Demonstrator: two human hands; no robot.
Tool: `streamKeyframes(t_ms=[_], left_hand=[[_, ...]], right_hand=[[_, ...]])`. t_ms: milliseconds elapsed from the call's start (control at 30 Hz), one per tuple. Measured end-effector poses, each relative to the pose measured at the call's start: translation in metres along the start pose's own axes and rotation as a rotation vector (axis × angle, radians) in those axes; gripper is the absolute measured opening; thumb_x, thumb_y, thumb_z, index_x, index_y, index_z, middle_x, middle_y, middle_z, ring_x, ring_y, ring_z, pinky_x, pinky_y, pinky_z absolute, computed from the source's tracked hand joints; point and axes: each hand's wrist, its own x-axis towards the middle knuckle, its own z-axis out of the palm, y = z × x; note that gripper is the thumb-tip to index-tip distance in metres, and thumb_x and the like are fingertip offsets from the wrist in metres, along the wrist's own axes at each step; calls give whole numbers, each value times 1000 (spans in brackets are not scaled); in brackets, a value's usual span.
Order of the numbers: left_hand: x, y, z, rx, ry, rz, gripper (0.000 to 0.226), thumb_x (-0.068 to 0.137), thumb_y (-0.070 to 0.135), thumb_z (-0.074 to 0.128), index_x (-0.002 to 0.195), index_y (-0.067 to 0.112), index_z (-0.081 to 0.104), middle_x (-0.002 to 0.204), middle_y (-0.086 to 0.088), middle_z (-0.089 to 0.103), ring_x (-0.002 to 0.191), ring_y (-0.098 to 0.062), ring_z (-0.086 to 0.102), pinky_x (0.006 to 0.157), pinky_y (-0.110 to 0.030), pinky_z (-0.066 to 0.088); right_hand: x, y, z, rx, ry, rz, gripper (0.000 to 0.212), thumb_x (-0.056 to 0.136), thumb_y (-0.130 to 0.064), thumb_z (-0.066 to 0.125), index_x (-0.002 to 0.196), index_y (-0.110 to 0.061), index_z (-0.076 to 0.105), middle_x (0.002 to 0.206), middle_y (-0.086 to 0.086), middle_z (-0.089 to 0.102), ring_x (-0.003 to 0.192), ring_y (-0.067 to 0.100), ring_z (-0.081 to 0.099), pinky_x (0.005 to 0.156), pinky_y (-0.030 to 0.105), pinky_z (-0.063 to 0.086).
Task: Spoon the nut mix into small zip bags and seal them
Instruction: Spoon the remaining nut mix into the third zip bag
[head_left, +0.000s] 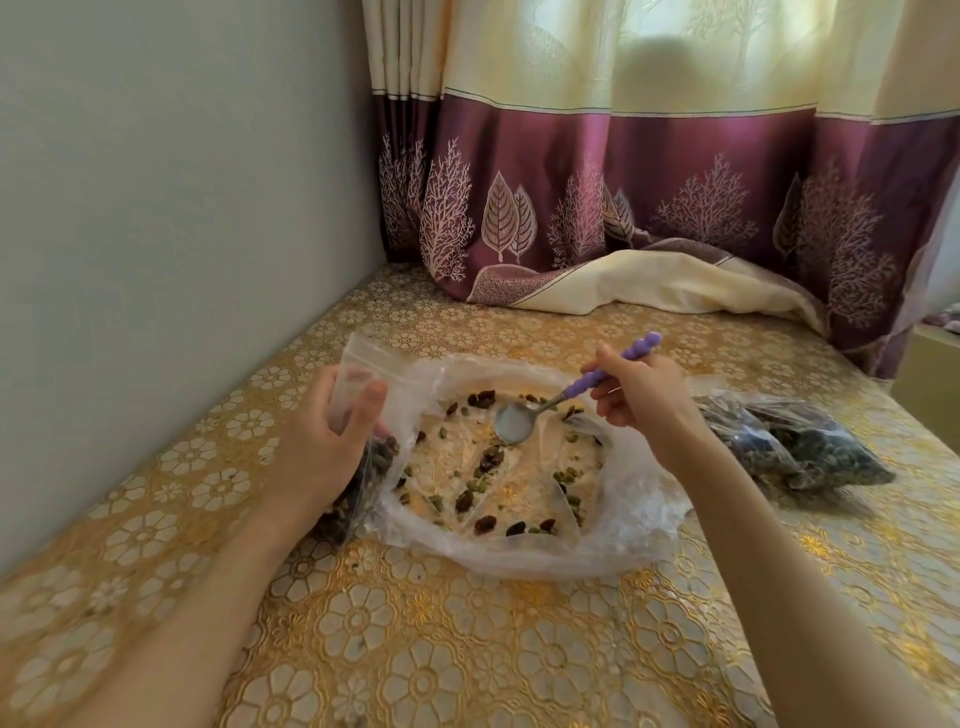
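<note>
My left hand (332, 431) grips a small clear zip bag (358, 371) upright by its upper part, with nut mix showing in its lower half. My right hand (641, 397) holds a spoon (519, 421) by its purple beaded handle. The metal bowl of the spoon looks empty and hovers over a large clear plastic sheet (639, 519) spread on the table. Scattered raisins and green nuts (485, 462) lie thinly across that sheet.
Filled zip bags of nut mix (795, 447) lie to the right of my right hand. The table has a gold floral cloth (415, 649). A grey wall (156, 260) runs along the left, and a purple and cream curtain (649, 208) hangs at the back.
</note>
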Motion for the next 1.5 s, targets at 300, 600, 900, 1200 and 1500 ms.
streamKeyframes(t_ms=[300,600,900,1200,1500], left_hand=[[1,-2,1,-31,-31,-23,59,79,70,39,113,24,51,69,0,68,67,-30,66,66,-40,53],[-1,-1,0,4,-39,-31,37,80,71,37,99,41,47,71,13,69,69,-37,64,59,-26,44],[0,-3,-1,-16,-37,-11,52,70,82,34,101,41,46,68,10,69,69,-34,65,62,-24,47],[0,-4,0,-10,-35,-25,43,72,78,35,97,45,46,70,14,69,74,-39,64,59,-17,41],[-1,-4,1,-18,-41,-9,50,76,74,37,105,35,48,69,2,67,62,-10,66,62,-37,51]], right_hand=[[0,1,-1,40,-81,52,31,98,-18,47,76,-2,61,65,13,70,47,11,43,41,18,31],[3,5,-5,58,-71,45,24,98,-17,48,84,-2,61,68,11,71,48,9,46,42,16,35],[-5,4,-1,-1,-335,154,29,97,-19,51,76,-1,62,75,16,72,54,10,49,46,17,36],[-11,7,15,-38,-517,169,31,97,-21,50,79,0,63,76,13,73,52,9,51,45,16,39],[-8,13,8,89,-474,310,46,96,-20,50,58,-6,71,79,16,72,45,7,50,36,14,36]])
